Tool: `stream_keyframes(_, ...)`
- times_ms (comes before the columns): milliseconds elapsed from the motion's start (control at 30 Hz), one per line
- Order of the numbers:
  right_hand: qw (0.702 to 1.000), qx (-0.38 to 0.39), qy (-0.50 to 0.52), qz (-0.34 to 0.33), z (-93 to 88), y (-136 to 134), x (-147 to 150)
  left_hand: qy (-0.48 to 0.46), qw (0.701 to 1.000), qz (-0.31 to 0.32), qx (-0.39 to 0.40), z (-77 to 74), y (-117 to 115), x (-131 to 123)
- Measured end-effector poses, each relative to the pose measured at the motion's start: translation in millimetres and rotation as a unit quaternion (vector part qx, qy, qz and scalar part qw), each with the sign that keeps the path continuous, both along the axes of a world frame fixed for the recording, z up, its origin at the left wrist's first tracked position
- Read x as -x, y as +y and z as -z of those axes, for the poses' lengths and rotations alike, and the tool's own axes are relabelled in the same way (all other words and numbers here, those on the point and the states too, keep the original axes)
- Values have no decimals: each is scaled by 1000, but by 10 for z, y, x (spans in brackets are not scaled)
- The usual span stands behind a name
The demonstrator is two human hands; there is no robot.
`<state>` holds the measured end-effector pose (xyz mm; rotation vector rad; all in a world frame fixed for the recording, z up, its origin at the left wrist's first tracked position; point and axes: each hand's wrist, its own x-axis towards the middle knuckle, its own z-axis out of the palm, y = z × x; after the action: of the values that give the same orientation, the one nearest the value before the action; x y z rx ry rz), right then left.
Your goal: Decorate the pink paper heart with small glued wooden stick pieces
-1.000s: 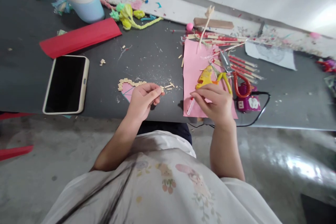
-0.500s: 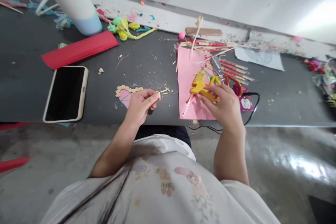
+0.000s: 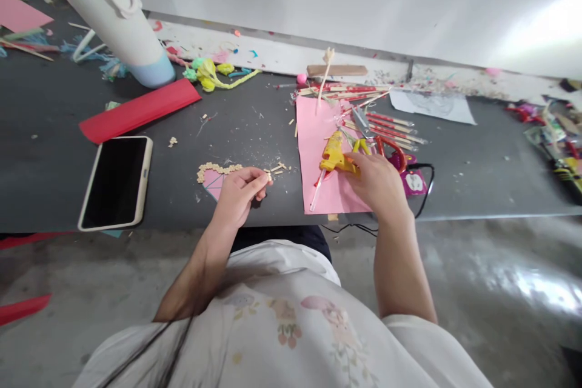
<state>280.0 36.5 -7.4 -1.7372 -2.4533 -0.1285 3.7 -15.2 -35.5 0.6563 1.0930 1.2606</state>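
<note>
My left hand (image 3: 240, 194) is closed in a pinch on a small pale wooden piece (image 3: 268, 177) at its fingertips. Under and beside that hand lies a pink paper shape (image 3: 211, 182) marked with dark lines, its upper edge bordered by small wooden pieces (image 3: 207, 168); my hand hides part of it. My right hand (image 3: 379, 185) has its fingers closed around the handle of a yellow glue gun (image 3: 334, 151), which rests on a pink sheet (image 3: 309, 163). A clear glue stick (image 3: 317, 191) extends from the gun toward the table's front edge.
Small stick pieces (image 3: 278, 168) lie right of my left hand. A phone (image 3: 116, 182), a red folded sheet (image 3: 140, 110) and a bottle (image 3: 131, 42) stand or lie left. Red-wrapped sticks (image 3: 391, 124), red-handled scissors (image 3: 391, 154) and a black cord (image 3: 431, 188) are near the gun.
My right hand has moved onto the glue gun's handle and its fingers have closed around it. The left hand keeps its pinch. The camera view has tilted slightly up and shifted right.
</note>
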Motion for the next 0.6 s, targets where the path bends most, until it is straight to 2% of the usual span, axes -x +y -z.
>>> stream_keyframes(133,998,-47,31,-11,-32,-79,-115,9,1000,-1,6,4,-1,5)
stream_keyframes(233,994,-77,71,21,-89,-224,-281,5,1000,2,6,6,-1,7)
stream_keyframes(400,989,-75,89,92,-148,-473,-490,1,1000,-8,11,-13,14,-1)
stream_keyframes(600,985,-79,121,92,-125,-630,-588,-3,1000,-10,8,10,27,10)
